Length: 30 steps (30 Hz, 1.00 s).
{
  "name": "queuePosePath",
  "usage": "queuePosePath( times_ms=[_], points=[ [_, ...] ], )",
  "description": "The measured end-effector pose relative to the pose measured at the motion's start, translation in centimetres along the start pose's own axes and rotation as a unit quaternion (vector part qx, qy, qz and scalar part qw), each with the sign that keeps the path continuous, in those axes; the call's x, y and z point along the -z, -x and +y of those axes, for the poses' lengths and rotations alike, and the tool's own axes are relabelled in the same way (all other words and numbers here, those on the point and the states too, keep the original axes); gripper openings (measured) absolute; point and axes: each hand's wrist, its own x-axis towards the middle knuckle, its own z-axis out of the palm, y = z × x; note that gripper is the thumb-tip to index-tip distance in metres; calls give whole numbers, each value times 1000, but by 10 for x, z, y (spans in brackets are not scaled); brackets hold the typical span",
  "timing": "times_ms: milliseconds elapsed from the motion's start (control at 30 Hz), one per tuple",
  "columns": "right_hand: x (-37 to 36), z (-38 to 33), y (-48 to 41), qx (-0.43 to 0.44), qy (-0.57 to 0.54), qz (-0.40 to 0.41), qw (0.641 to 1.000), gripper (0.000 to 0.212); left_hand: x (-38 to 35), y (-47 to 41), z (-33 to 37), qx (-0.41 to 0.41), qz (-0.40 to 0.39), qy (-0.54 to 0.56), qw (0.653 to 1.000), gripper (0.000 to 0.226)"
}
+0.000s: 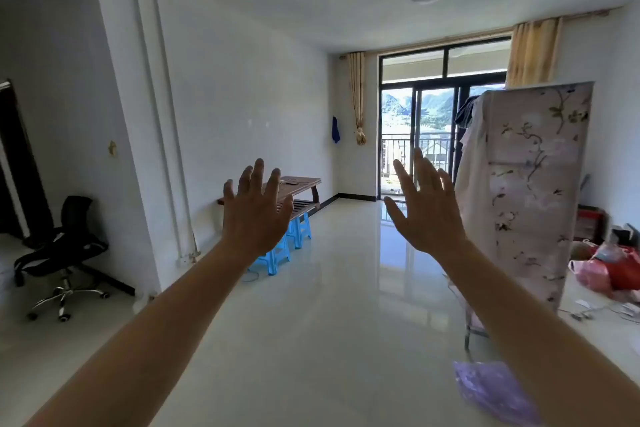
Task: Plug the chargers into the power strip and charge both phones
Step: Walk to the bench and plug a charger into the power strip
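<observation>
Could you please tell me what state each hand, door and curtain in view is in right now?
Left hand: raised, fingers spread, holding nothing.
Right hand: raised, fingers spread, holding nothing.
Balcony door: appears slid open.
Curtains: drawn aside, tied.
Office chair: unoccupied.

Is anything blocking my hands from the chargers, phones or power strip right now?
Cannot say: no power strip or phones are identifiable. Left hand and right hand are raised, open and empty. Small white items and cables lie on the floor far right, too small to identify.
</observation>
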Motion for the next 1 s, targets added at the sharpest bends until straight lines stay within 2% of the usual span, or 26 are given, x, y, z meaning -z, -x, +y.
queuePosePath(
  times_ms=[167, 367, 533, 700, 1000],
  points=[
    [-110, 39, -42, -19, -31, -45, 998, 71, -95, -80, 20, 19, -57, -6, 998, 63],
    [-235, 68, -130, -11, -31, -87, 996, 71, -185, -171, 12, 19, -57, -18, 998, 62],
    [-345, 48, -190, 54, -34, -109, 992, 71, -261, -229, -20, 39, -38, -1, 999, 59],
    [-454, 30, -256, 75, -25, -116, 990, 73, -346, -284, -76, 40, -34, -4, 999, 66],
    [-617, 44, -372, 57, -20, -118, 991, 72, -512, -422, -147, 50, -79, 12, 996, 58]
  ],
)
